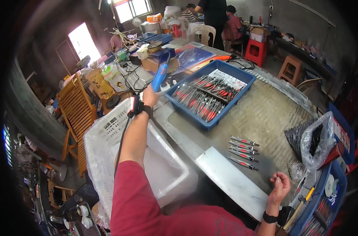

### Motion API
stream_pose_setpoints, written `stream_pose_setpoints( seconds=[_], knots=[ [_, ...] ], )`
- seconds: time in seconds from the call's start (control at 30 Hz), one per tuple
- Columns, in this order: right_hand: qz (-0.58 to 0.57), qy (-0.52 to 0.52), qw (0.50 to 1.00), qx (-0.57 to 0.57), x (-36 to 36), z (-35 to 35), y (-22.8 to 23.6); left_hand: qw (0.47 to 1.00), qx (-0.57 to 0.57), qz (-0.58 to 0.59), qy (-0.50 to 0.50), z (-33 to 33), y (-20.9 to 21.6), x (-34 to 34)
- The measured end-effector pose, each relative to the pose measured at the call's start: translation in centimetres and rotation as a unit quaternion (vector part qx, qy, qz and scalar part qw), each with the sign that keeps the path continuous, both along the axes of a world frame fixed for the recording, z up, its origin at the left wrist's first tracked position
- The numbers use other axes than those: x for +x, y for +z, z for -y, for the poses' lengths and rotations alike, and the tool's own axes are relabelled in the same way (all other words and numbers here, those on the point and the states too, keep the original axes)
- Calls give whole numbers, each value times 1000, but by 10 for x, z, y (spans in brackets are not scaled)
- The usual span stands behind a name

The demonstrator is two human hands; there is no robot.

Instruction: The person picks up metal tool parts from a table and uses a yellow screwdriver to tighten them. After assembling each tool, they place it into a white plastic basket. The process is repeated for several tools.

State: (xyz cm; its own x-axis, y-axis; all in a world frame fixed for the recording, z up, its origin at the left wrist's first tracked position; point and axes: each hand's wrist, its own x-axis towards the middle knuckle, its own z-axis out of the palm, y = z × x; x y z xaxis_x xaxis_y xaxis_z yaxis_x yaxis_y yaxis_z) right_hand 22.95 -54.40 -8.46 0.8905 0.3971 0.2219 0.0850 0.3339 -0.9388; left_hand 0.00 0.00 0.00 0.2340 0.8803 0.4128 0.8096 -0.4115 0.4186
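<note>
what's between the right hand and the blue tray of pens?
In the head view, a row of four grey-and-red pens lies on the tabletop between the right hand and the blue tray; otherwise bare.

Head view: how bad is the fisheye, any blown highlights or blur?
Head view: strong barrel distortion, the table edge bows and the corners vignette to black; the doorway and window are blown out; the white crate is bright but its mesh is readable; the left hand on the blue tool and the right hand look sharp, the far people soft.
</note>
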Motion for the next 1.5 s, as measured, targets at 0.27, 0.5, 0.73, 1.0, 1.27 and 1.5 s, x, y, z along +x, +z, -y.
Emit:
stream_pose_setpoints(
  seconds=[0.27, 0.5, 0.73, 1.0, 1.27, 1.5],
  knots=[
    [27, -7, 1000, 3, 5, -12, -8, 998, 14, -64, -3, -48, -33, 14],
    [41, -15, 999, 29, 3, -11, -8, 994, -2, -102, -30, -63, -50, 19],
    [92, -2, 995, 27, 5, -14, -5, 989, 3, -143, -23, -90, -69, 21],
    [119, 6, 993, 0, 1, -20, 0, 981, -35, -181, -55, -92, -89, 23],
    [131, 26, 991, -17, 3, -16, -2, 959, -54, -216, -176, -98, -81, 4],
    [112, 43, 992, -30, 5, -18, 0, 960, 127, -226, -101, -2, 32, 53]
  ],
)
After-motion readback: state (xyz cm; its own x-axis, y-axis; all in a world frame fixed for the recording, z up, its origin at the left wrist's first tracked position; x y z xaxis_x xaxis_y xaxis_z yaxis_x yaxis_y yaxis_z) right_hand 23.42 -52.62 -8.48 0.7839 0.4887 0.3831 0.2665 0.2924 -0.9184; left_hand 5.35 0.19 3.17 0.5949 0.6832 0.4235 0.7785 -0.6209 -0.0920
